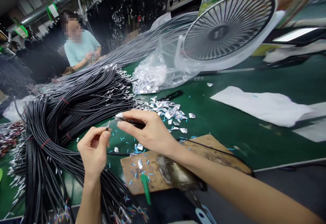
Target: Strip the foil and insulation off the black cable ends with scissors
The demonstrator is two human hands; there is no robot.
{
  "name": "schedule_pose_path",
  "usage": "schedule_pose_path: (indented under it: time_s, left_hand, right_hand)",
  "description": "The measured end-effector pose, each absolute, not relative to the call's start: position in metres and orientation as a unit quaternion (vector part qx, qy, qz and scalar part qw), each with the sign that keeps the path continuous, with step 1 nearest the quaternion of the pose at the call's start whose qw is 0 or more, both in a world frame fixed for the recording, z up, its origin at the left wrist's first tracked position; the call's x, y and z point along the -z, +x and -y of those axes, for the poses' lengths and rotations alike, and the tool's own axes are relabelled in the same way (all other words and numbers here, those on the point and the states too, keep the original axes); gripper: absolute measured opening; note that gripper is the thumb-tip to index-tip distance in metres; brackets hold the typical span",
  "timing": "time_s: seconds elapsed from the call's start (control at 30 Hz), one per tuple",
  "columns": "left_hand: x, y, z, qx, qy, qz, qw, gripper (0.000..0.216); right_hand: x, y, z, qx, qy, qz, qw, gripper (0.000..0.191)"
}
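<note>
My left hand point(94, 149) is closed, thumb and forefinger pinching the end of a black cable, whose pale tip point(108, 124) sticks up above the fingers. Just right of it, my right hand point(150, 128) is closed round a dark, slim hand tool point(137, 123), mostly hidden in the palm; its exact kind does not show. A white covering wraps one right fingertip. The two hands are close together but apart. Beside them lies a large heap of black cables point(84, 95) with silvery ends, some tied in bundles with red ties point(46, 143).
Foil scraps point(169, 110) and blue bits litter the green table point(198, 105). A stained board point(214, 145) lies at the front edge, with a green strip point(145, 188). Behind stand a clear plastic bag point(155, 71) and a fan point(229, 30). Another person point(80, 47) sits across the table.
</note>
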State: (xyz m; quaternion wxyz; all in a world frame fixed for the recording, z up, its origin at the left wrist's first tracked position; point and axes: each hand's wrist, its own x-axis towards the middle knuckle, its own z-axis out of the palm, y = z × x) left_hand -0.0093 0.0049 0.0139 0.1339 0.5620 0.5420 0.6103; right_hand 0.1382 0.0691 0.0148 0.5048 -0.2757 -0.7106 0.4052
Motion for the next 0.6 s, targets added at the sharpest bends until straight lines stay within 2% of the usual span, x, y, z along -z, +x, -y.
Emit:
schedule_pose_path:
  time_s: [0.2,0.4,0.5,0.6]
  left_hand:
    - [-0.007,-0.007,-0.005,-0.544,0.621,-0.56,0.067,0.003]
    - [-0.01,-0.009,0.0,-0.498,0.662,-0.559,0.044,0.013]
    - [-0.012,-0.008,0.003,-0.429,0.723,-0.534,0.09,0.023]
    - [-0.011,-0.009,0.002,-0.426,0.742,-0.509,0.093,0.017]
  right_hand:
    - [-0.016,0.136,-0.067,-0.404,-0.213,0.722,0.52,0.016]
    - [-0.013,0.135,-0.066,-0.426,-0.226,0.726,0.49,0.018]
    - [-0.009,0.134,-0.07,-0.409,-0.22,0.745,0.479,0.018]
    - [-0.011,0.138,-0.078,-0.371,-0.228,0.753,0.493,0.017]
